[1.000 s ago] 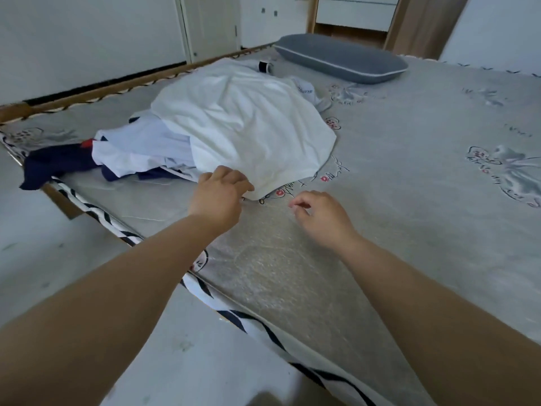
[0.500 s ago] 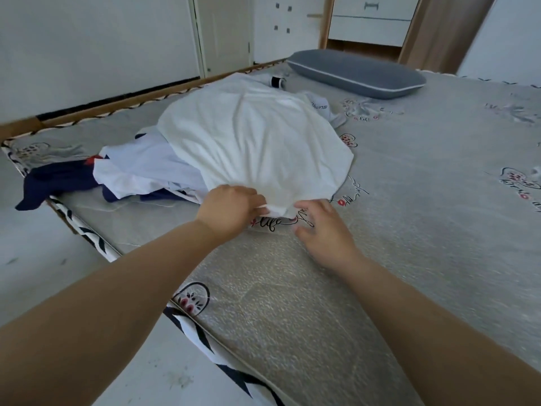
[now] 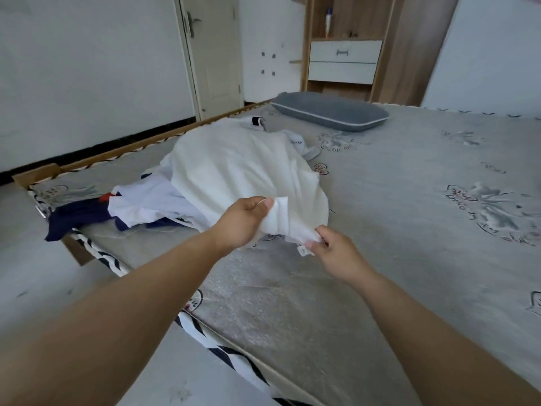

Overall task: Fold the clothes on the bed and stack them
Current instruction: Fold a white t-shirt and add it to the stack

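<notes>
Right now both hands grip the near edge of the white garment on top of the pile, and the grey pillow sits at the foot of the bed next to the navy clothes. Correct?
Not quite. The head view shows the left hand and right hand gripping the white garment's near edge, as you said. But the grey pillow lies at the far end of the bed, well away from the navy clothes at the near left corner.

Lighting: soft, even daylight, bright; source not visible. Shadows: faint, diffuse, a thin dark band under the near edge of the white garment (image 3: 246, 171) where it lifts off the bed (image 3: 409, 230). Glare: none; garment near washed-out, folds pale. Distortion: wide-angle, bed frame and door (image 3: 213, 54) beyond the garment bow outward. Sharpness: moderate throughout, forearms at bottom edge soft.
</notes>
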